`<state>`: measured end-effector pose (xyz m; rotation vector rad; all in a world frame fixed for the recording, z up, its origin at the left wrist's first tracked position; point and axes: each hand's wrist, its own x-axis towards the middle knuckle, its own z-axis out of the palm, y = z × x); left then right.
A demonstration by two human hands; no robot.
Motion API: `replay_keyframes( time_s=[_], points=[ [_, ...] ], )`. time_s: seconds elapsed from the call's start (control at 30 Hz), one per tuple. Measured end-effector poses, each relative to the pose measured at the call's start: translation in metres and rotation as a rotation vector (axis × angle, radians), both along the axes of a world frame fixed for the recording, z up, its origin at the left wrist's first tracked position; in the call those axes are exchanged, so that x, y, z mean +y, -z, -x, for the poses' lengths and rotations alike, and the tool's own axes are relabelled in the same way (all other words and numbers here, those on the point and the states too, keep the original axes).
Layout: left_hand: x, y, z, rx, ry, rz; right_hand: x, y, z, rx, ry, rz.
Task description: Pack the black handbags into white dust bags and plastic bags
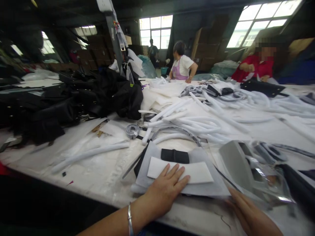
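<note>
My left hand (pixel 165 190) lies flat with fingers spread on a white rectangular padded strip (pixel 197 172). Beneath the strip is a larger white translucent sheet (pixel 209 188), which rests over a black item showing along its left side. A small black folded piece with a band round its middle (pixel 174 156) sits just above the strip. At the sheet's lower right corner is my right hand (pixel 249 211), its fingers stretched out against the edge; the fingertips are partly hidden and blurred.
White foam tubes (pixel 182 123) spread across the table's middle and right. Black bags (pixel 103 91) are heaped at the left. A grey tape dispenser (pixel 238 167) stands close on the right, near a grey coil (pixel 133 131). Co-workers (pixel 182 65) work across the table.
</note>
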<state>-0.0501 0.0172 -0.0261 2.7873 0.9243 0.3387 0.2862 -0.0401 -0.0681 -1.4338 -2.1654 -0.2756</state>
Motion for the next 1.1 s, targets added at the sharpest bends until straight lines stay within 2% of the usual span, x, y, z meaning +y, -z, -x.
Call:
replay_keyframes(
  time_s=[0.13,0.33,0.5,0.83,0.97,1.1],
  points=[
    [0.005,0.012,0.0,0.032,0.001,-0.048,0.0,-0.017,0.012,-0.06,-0.044,0.009],
    [0.012,0.023,0.0,0.039,0.017,-0.147,0.004,-0.029,0.028,0.022,0.035,0.125],
    [0.013,0.023,0.001,0.035,0.023,-0.235,0.002,-0.031,0.038,0.279,0.118,0.256],
    [0.015,0.032,0.003,0.001,0.016,-0.337,0.018,-0.031,0.066,0.701,0.314,0.362],
    [0.016,0.033,0.004,0.002,0.014,-0.317,0.012,-0.034,0.072,0.822,0.352,0.33],
    [0.016,0.033,0.003,-0.008,0.019,-0.301,-0.005,-0.044,0.07,0.838,0.376,0.229]
  ],
)
